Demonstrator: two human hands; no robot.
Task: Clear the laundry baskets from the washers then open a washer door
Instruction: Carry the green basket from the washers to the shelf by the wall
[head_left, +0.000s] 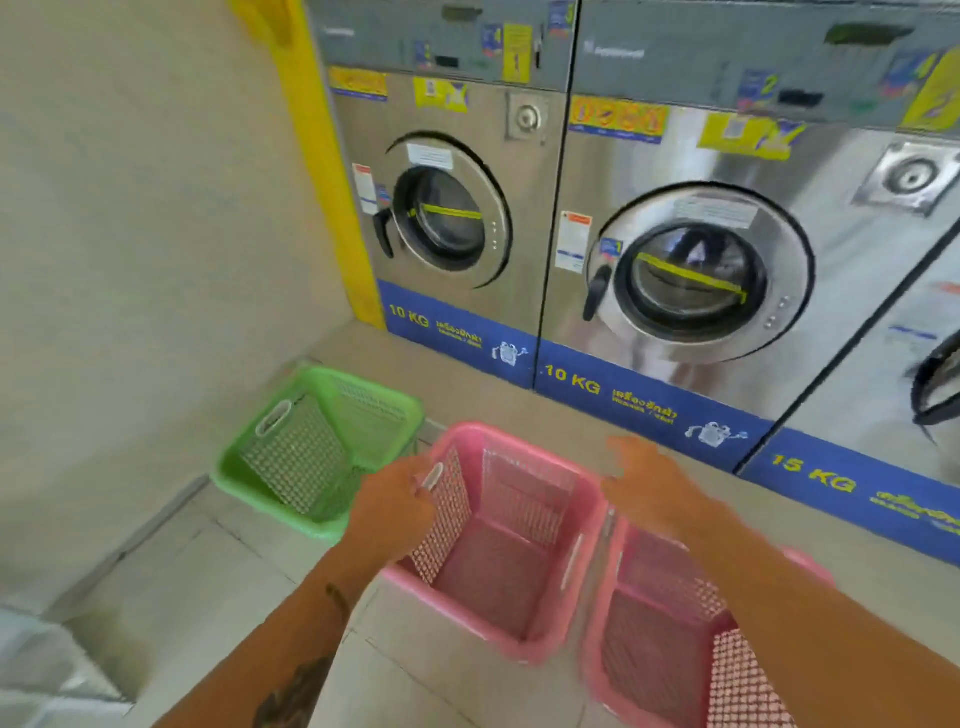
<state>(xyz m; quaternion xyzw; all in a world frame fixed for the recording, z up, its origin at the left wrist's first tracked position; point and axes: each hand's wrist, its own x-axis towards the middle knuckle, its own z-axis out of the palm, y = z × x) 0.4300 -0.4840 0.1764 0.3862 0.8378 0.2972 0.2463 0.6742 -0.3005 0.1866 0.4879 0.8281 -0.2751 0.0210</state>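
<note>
Two pink laundry baskets stand on the floor in front of the washers. My left hand (395, 501) grips the left rim and handle of the middle pink basket (498, 566). Blurred, my right hand (647, 480) hovers over that basket's right rim with fingers spread; I cannot tell whether it touches. The second pink basket (670, 639) sits to the right, partly under my right forearm. A green basket (317, 441) rests by the left wall. Two 10 KG washers, the left (447, 218) and the middle (696, 275), have their round doors closed.
A third washer marked 15 KG (924, 322) is at the right edge, its door partly in view. A yellow panel (322, 156) borders the left washer. A beige wall stands on the left, with a floor step (135, 551) at lower left.
</note>
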